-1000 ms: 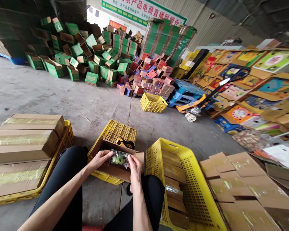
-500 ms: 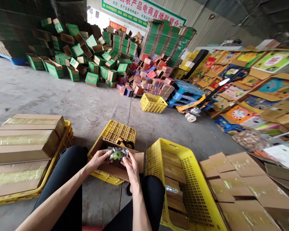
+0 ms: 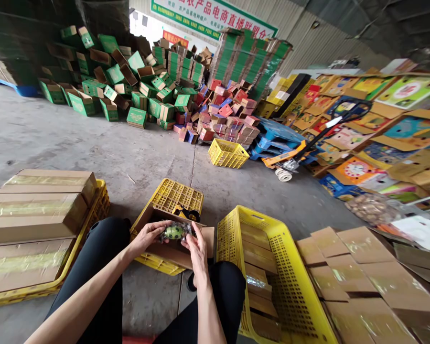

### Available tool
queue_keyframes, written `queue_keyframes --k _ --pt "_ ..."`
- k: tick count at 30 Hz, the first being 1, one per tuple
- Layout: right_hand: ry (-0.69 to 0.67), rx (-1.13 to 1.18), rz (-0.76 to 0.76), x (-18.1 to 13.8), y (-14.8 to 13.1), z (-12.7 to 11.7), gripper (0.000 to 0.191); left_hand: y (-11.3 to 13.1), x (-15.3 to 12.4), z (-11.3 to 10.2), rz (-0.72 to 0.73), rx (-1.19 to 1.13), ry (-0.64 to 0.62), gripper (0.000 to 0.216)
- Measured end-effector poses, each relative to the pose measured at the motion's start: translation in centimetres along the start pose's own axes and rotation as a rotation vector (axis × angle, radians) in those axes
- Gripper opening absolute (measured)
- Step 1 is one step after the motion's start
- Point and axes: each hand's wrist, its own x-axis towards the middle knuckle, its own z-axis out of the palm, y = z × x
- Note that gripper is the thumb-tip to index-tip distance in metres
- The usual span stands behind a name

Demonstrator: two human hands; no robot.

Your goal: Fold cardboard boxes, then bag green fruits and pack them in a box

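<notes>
Between my two hands is a small green item with dark spots in a clear plastic bag (image 3: 175, 231); its exact kind I cannot make out. My left hand (image 3: 150, 236) grips the bag's left end, and my right hand (image 3: 195, 242) has its right end. Both hands are just above an open cardboard box (image 3: 179, 255) that rests on an upturned yellow crate (image 3: 179, 193). A yellow-and-black tape dispenser (image 3: 186, 213) lies on the crate behind the box. What lies inside the box is mostly hidden by my hands.
On the right, a yellow crate (image 3: 284, 239) holds several cardboard boxes (image 3: 258, 248), with more boxes (image 3: 365, 277) beyond it. Taped cartons (image 3: 32, 215) fill a crate at left. Ahead stand another yellow crate (image 3: 228, 154), a pallet jack (image 3: 290, 162) and a heap of green boxes (image 3: 136, 117).
The bagged green item has turned a little between my hands, and its green side shows more clearly. The fingers have shifted slightly on the bag.
</notes>
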Motion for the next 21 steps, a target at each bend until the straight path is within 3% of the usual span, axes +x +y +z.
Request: queue_keyframes --k 7,13,21 --pt "0.036 0.021 -0.016 -0.1 -0.5 -0.2 0.066 -0.4 0.5 -0.5 -0.03 -0.107 -0.115 0.073" --pt "0.068 0.027 -0.019 -0.2 -0.9 -0.6 0.064 -0.4 0.0 -0.2 0.109 0.049 -0.275 0.085" --pt "0.024 0.031 0.01 0.1 -0.7 0.2 0.061 -1.3 0.6 -0.4 0.265 0.24 -0.04 0.062"
